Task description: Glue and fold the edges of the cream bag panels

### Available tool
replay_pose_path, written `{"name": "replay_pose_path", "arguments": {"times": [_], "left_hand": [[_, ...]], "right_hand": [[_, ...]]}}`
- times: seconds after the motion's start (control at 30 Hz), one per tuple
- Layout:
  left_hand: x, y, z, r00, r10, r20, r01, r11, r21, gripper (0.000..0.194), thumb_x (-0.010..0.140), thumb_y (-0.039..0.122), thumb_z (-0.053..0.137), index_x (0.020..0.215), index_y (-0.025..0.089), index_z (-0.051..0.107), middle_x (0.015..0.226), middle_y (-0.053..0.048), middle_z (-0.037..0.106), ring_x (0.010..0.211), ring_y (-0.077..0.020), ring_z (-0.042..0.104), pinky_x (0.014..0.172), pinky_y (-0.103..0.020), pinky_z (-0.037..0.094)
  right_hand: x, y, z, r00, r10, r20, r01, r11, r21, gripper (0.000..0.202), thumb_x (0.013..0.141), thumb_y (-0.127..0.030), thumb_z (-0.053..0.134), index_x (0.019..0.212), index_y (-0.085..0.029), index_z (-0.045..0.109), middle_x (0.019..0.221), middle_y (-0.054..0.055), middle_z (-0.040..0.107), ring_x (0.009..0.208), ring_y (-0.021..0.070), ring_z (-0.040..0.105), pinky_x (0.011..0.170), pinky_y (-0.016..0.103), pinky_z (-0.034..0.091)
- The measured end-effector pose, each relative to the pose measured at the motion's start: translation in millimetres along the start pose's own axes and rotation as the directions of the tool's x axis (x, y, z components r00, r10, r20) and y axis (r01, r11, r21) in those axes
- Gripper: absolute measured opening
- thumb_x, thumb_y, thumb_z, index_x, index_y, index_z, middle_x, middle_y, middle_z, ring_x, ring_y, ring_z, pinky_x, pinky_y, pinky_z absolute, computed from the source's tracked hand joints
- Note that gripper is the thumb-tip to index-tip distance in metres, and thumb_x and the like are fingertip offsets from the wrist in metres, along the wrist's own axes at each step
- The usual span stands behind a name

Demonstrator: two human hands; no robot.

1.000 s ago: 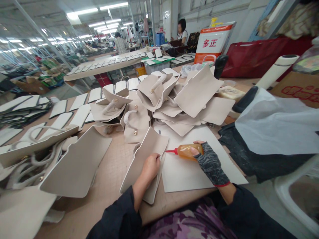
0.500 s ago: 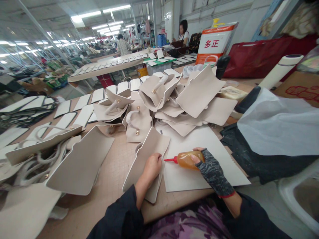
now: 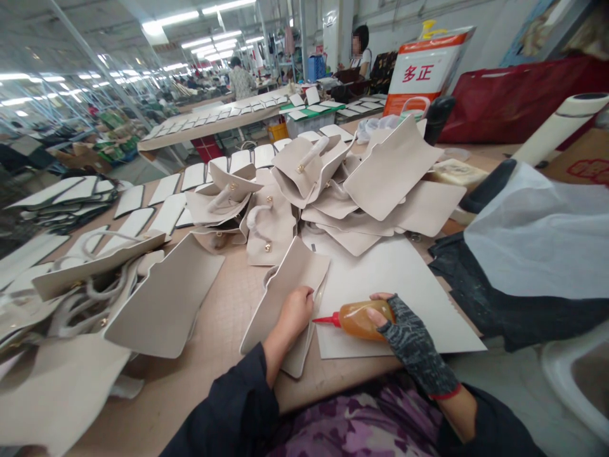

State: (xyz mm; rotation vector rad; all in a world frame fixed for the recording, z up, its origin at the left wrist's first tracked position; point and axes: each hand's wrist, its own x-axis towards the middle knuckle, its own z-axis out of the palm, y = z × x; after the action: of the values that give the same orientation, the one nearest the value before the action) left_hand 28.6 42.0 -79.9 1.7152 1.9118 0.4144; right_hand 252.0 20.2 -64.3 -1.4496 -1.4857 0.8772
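Note:
My right hand (image 3: 387, 314), in a grey fingerless knit glove, is wrapped round a squeeze bottle (image 3: 361, 319) of amber liquid. Its red nozzle (image 3: 327, 320) points left, with the tip at the edge of a beige handbag piece (image 3: 280, 298). My bare left hand (image 3: 297, 311) is closed on that piece's right edge, just left of the nozzle tip; the fingertips are partly hidden. The piece stands tilted on the table, its two panels slightly apart near the nozzle. A large white board (image 3: 380, 279) lies flat under the bottle.
Beige bag pieces with handles are heaped ahead (image 3: 380, 184) and at left (image 3: 162, 298). White panels (image 3: 166, 212) lie in rows behind. Black sheets (image 3: 495, 298) and white paper (image 3: 537, 235) are at right. A white-and-orange can (image 3: 423, 73) and a thermos (image 3: 556, 130) stand farther back. Two people are in the distance.
The nozzle tip has moved a little down along the bag piece's edge, the bottle with it. My left hand stays on the piece. The whole view has shifted slightly.

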Motion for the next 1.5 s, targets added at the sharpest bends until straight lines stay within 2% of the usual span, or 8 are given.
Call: {"name": "replay_pose_path", "arguments": {"times": [0.4,0.57,0.73,0.9,1.03,1.2,1.33,1.5], "left_hand": [[-1,-1,0.3,1.000,0.007,0.007,-0.007,1.000,0.007,0.030,0.084,0.014,0.042,0.102,0.013,0.067,0.104,-0.010,0.070,0.097,-0.0196,0.063,0.088,-0.027,0.045],[-2,0,0.4,1.000,0.007,0.003,-0.007,1.000,0.013,0.029,0.085,0.015,0.042,0.101,0.015,0.067,0.102,-0.009,0.070,0.096,-0.0191,0.063,0.086,-0.027,0.045],[-2,-1,1.3,1.000,0.018,0.000,-0.018,1.000,0.013,0.029,0.085,0.016,0.042,0.100,0.014,0.067,0.101,-0.010,0.070,0.095,-0.0198,0.063,0.085,-0.027,0.046],[-3,0,0.8,1.000,0.017,-0.006,-0.016,1.000,0.019,0.029,0.085,0.016,0.042,0.100,0.014,0.067,0.101,-0.010,0.070,0.095,-0.0197,0.063,0.086,-0.027,0.045],[-4,2,-0.5,1.000,0.011,0.002,-0.011,1.000,0.026,0.029,0.085,0.015,0.042,0.102,0.014,0.066,0.103,-0.010,0.070,0.096,-0.0192,0.063,0.086,-0.027,0.045],[-2,6,-2.1,1.000,0.001,0.018,-0.002,0.999,0.036,0.029,0.084,0.013,0.043,0.101,0.012,0.067,0.103,-0.012,0.069,0.097,-0.0211,0.063,0.086,-0.028,0.045],[0,8,-3.2,0.999,-0.002,0.039,0.000,0.999,0.042,0.029,0.083,0.012,0.043,0.099,0.012,0.067,0.101,-0.012,0.070,0.095,-0.0220,0.063,0.085,-0.029,0.045],[-1,9,-2.0,0.999,-0.008,0.031,0.006,0.999,0.054,0.030,0.084,0.012,0.041,0.102,0.012,0.066,0.104,-0.013,0.069,0.098,-0.0221,0.062,0.087,-0.029,0.045]], "right_hand": [[-20,8,-1,0.993,0.022,0.119,-0.015,0.998,-0.058,0.035,0.079,-0.050,0.054,0.101,-0.022,0.057,0.101,0.010,0.065,0.094,0.0284,0.062,0.088,0.048,0.050],[-24,2,0,0.987,0.049,0.155,-0.043,0.998,-0.039,0.033,0.078,-0.048,0.055,0.098,-0.022,0.058,0.099,0.009,0.066,0.094,0.0285,0.062,0.089,0.046,0.049],[-25,-4,0,0.978,0.077,0.194,-0.077,0.997,-0.010,0.033,0.076,-0.051,0.055,0.094,-0.022,0.060,0.094,0.008,0.067,0.089,0.0279,0.063,0.083,0.043,0.051],[-17,8,3,0.971,0.084,0.223,-0.081,0.996,-0.022,0.036,0.077,-0.050,0.054,0.097,-0.021,0.059,0.097,0.010,0.066,0.090,0.0285,0.063,0.086,0.046,0.050],[-5,14,4,0.986,0.042,0.163,-0.032,0.997,-0.065,0.035,0.079,-0.050,0.052,0.098,-0.022,0.056,0.100,0.011,0.064,0.094,0.0295,0.061,0.088,0.048,0.048],[16,6,-3,0.995,-0.049,0.083,0.062,0.985,-0.163,0.037,0.083,-0.049,0.050,0.103,-0.019,0.054,0.102,0.012,0.063,0.093,0.0278,0.061,0.087,0.043,0.049],[39,-2,-5,0.993,-0.111,-0.031,0.105,0.980,-0.167,0.042,0.080,-0.054,0.053,0.101,-0.018,0.056,0.099,0.012,0.062,0.089,0.0267,0.061,0.083,0.043,0.050],[56,-3,-2,0.984,-0.148,-0.096,0.132,0.979,-0.156,0.047,0.078,-0.060,0.050,0.098,-0.018,0.058,0.097,0.013,0.061,0.086,0.0277,0.059,0.080,0.047,0.050]]}}
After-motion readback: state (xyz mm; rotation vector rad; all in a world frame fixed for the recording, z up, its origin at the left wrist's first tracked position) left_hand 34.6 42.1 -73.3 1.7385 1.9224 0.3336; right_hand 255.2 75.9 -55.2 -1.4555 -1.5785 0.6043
